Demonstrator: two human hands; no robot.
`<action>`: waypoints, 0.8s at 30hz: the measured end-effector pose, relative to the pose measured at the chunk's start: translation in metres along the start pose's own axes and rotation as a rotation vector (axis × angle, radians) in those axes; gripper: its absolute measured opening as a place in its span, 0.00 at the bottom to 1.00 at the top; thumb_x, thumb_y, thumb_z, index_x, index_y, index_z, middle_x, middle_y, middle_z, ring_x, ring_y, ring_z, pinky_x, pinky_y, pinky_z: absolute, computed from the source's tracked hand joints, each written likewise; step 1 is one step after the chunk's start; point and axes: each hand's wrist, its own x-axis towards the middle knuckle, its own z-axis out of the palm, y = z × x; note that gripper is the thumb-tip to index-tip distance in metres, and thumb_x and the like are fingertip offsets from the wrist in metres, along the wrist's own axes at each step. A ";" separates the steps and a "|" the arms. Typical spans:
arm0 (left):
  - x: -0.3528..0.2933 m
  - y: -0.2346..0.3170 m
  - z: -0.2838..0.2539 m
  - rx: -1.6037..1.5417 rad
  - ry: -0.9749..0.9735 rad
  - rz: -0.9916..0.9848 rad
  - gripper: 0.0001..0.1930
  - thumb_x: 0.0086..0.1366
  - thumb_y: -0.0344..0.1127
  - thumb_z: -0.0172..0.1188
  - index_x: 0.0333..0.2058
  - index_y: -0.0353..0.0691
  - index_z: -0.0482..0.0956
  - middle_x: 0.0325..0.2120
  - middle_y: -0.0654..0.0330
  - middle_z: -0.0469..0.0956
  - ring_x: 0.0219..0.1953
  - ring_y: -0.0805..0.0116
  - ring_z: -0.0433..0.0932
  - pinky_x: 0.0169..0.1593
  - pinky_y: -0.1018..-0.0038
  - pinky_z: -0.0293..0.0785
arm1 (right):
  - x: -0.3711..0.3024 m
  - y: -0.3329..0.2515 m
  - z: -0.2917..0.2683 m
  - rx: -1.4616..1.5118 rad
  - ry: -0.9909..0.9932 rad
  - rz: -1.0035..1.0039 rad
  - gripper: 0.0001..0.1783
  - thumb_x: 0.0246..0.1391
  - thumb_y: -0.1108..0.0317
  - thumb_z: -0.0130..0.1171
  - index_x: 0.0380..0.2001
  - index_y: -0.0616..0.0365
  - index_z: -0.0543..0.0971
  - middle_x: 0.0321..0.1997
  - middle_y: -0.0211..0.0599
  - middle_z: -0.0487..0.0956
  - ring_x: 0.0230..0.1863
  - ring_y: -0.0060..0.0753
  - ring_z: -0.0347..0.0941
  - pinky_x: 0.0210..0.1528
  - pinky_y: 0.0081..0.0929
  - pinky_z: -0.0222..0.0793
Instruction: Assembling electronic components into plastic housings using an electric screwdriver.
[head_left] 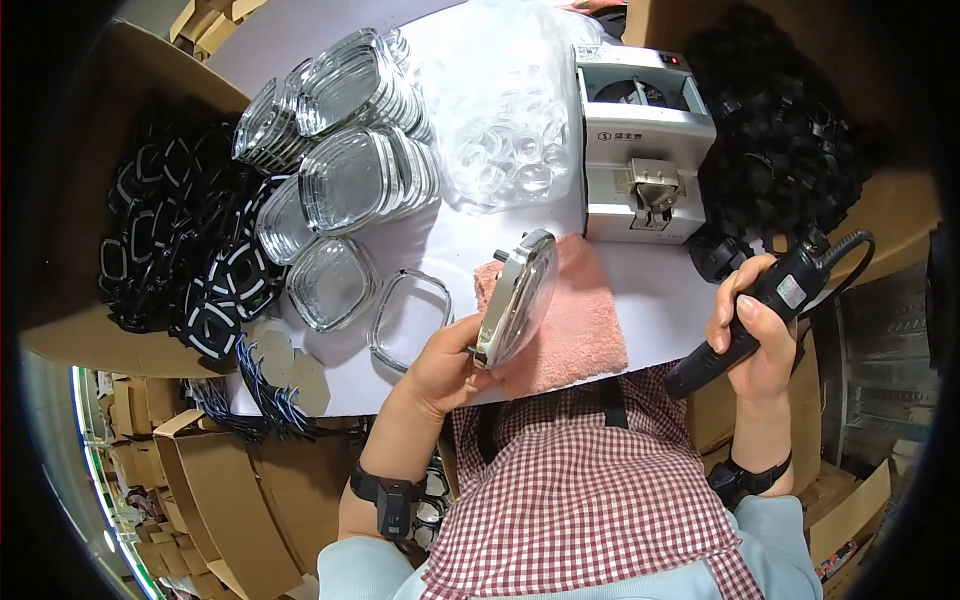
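My left hand (445,368) grips the lower edge of a rounded-square clear cover with a silver rim (515,300), held up and tilted above a pink cloth (585,325). A small dark peg sticks out near its upper end. On the right, my right hand (765,345) is wrapped round a black corded handheld tool that looks like an electric screwdriver (708,364). Its narrow end points down and left, apart from the cover. Left of my left hand lies an empty clear-edged frame (376,322), beside several stacks of clear glass covers (345,185).
A white machine (615,150) stands behind the cloth, next to a plastic bag of clear rings (510,150). Cardboard boxes flank the table, the left holding black frames (155,240), the right black parts (770,150). Blue and white wires (262,388) hang over the table's left front edge.
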 end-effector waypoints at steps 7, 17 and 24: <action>-0.002 -0.008 -0.001 -0.104 -0.030 -0.030 0.17 0.74 0.38 0.42 0.46 0.30 0.75 0.29 0.60 0.78 0.19 0.79 0.73 0.14 0.87 0.66 | -0.001 0.006 0.007 -0.013 -0.050 0.044 0.14 0.50 0.69 0.59 0.39 0.61 0.70 0.26 0.43 0.76 0.19 0.26 0.71 0.25 0.21 0.71; -0.010 -0.009 0.049 0.786 0.489 0.279 0.11 0.67 0.34 0.56 0.45 0.35 0.71 0.23 0.63 0.78 0.21 0.80 0.73 0.25 0.81 0.68 | 0.006 -0.013 0.009 -0.325 0.070 0.030 0.09 0.48 0.74 0.60 0.33 0.66 0.76 0.26 0.36 0.78 0.22 0.22 0.74 0.27 0.20 0.71; 0.000 -0.009 0.038 1.088 0.548 0.277 0.15 0.64 0.35 0.61 0.46 0.35 0.71 0.17 0.65 0.73 0.19 0.79 0.67 0.24 0.79 0.62 | 0.023 -0.028 -0.041 -0.695 0.347 0.016 0.11 0.48 0.72 0.65 0.35 0.64 0.79 0.24 0.29 0.76 0.22 0.20 0.72 0.26 0.19 0.67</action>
